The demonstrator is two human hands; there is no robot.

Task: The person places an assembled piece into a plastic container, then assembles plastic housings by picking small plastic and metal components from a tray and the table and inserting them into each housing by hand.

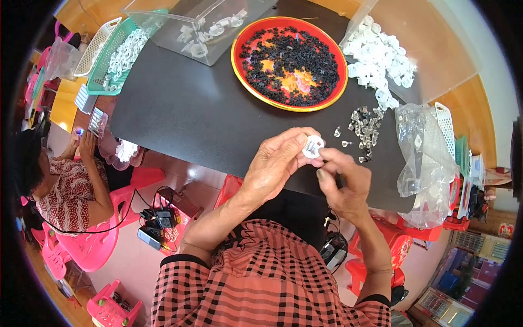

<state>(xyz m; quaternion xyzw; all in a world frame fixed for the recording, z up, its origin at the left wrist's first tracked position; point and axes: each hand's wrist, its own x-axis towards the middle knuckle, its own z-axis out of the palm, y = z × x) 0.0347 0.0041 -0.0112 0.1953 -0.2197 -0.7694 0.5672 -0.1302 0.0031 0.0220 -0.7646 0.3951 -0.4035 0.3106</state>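
Observation:
My left hand is closed on a small round white plastic piece, pinched between thumb and fingers above the table's near edge. The piece has dark markings on its face and a small hole. My right hand is close beside it, index fingertip at the piece's right edge. Its thumb stands apart from the index finger, and I see nothing between them. Just beyond my hands lies a scatter of small clear plastic parts, some with dark bits. A red round tray of small black parts stands farther off.
White plastic pieces spill from a clear bin at the far right. A clear plastic bag hangs over the right edge. Another clear bin and a green basket stand left. A co-worker sits at left by pink chairs.

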